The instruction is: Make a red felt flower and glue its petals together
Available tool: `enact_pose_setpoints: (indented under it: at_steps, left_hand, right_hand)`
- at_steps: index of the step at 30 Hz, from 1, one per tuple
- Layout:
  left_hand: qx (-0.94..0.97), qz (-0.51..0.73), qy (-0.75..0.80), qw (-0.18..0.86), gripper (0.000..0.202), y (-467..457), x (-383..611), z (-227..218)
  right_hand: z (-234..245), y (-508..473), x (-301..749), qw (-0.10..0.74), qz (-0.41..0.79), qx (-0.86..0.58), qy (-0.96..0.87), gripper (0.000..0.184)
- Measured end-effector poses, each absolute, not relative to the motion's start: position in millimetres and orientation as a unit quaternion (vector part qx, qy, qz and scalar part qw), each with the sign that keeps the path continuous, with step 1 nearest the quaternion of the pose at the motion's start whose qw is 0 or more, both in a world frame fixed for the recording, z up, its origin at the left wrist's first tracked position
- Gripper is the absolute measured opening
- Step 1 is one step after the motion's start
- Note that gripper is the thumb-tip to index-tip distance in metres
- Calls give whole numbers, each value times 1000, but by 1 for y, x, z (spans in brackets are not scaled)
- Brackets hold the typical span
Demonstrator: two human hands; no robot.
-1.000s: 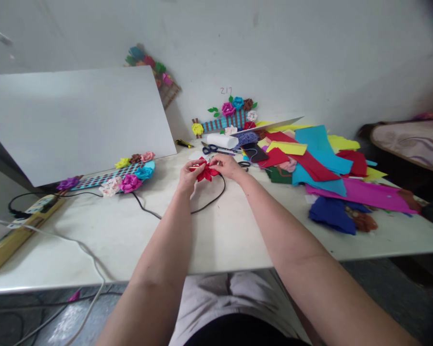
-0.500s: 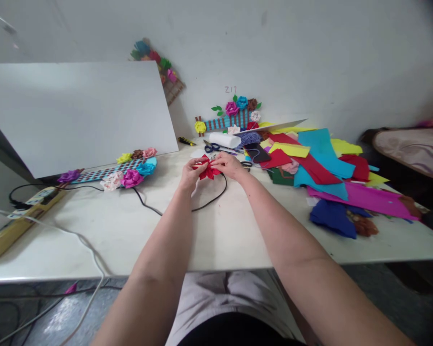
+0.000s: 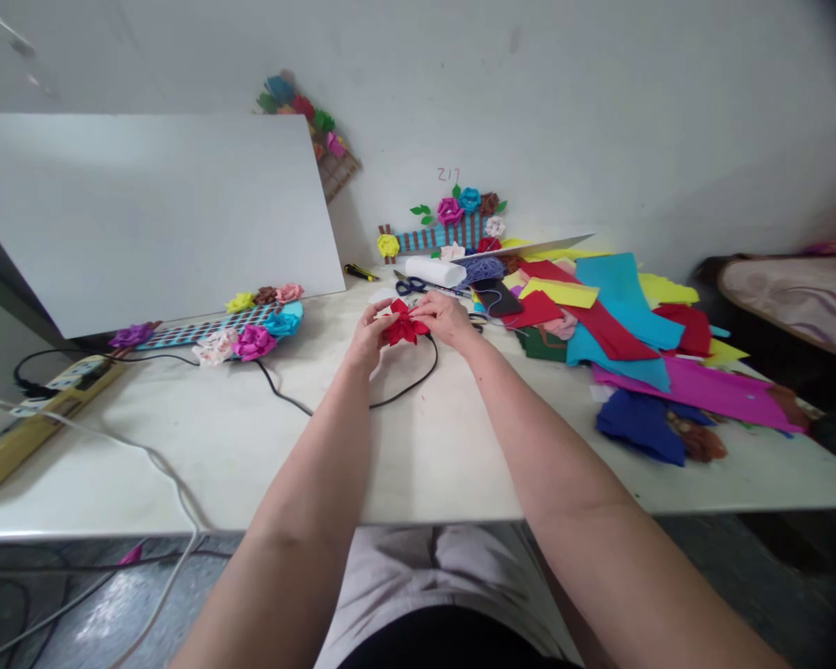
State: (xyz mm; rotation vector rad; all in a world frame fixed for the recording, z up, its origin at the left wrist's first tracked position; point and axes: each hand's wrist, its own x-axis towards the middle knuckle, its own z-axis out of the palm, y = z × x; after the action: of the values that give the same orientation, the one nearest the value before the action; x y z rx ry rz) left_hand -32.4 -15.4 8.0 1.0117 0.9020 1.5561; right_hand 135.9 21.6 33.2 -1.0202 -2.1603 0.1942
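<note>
A red paper flower (image 3: 403, 326) with pointed petals is held between my two hands, above the middle of the white table. My left hand (image 3: 369, 334) pinches its left side. The fingers of my right hand (image 3: 442, 318) are closed on the right petals, near the flower's centre. Just beyond the hands lie dark-handled scissors (image 3: 411, 286) and a white roll (image 3: 435, 271). A second dark handle (image 3: 476, 322) shows partly behind my right wrist.
Coloured paper sheets (image 3: 623, 302) are heaped on the right. A flower-decorated guitar shape (image 3: 202, 330) lies at left, before a white board (image 3: 153, 223). A black cable (image 3: 418, 383) loops under my hands. A yellow power strip (image 3: 42, 418) sits far left; a cutter (image 3: 360, 272) lies behind.
The red flower has turned slightly and more of its petals show between my fingers. Both hands stay in nearly the same place, still gripping it.
</note>
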Motion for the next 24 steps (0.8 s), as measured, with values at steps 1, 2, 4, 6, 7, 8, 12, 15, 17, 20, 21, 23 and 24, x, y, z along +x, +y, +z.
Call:
enact_pose_setpoints:
  at_steps: [1, 2, 4, 6, 7, 8, 12, 15, 17, 20, 21, 23, 24]
  left_hand:
    - [419, 647, 369, 519, 59, -16, -33, 8]
    - [421, 647, 363, 522, 61, -17, -33, 9]
    - [430, 647, 355, 520, 61, -19, -33, 10]
    - [438, 647, 353, 515, 56, -21, -33, 10]
    - [440, 647, 350, 515, 53, -21, -33, 10]
    - [441, 646, 347, 518, 50, -21, -33, 9]
    - [426, 644, 332, 542, 41, -21, -32, 9]
    - [404, 651, 326, 554, 35, -22, -30, 10]
    - [394, 652, 325, 561, 30, -23, -29, 11]
    - [386, 645, 327, 573, 20, -23, -29, 12]
    - [384, 641, 330, 576, 17, -23, -29, 12]
    - [377, 637, 337, 582, 13, -23, -29, 12]
    - [372, 637, 339, 584, 11, -23, -28, 12]
  right_hand:
    - [33, 22, 136, 368, 76, -396, -838, 16]
    - [32, 23, 136, 373, 78, -394, -836, 16]
    - [30, 25, 136, 382, 83, -388, -834, 16]
    - [29, 26, 136, 391, 88, -383, -832, 17]
    - [28, 27, 135, 393, 91, -382, -831, 17]
    - [28, 27, 135, 395, 92, -382, -830, 17]
    - [29, 26, 134, 391, 99, -384, -830, 18]
    - [32, 22, 134, 381, 94, -392, -832, 19]
    - [35, 18, 133, 378, 80, -404, -829, 20]
    - [38, 13, 132, 376, 50, -418, -825, 20]
    - [39, 12, 132, 376, 40, -420, -825, 20]
    - [39, 9, 132, 373, 22, -417, -828, 20]
    - [39, 9, 132, 371, 15, -415, -831, 19]
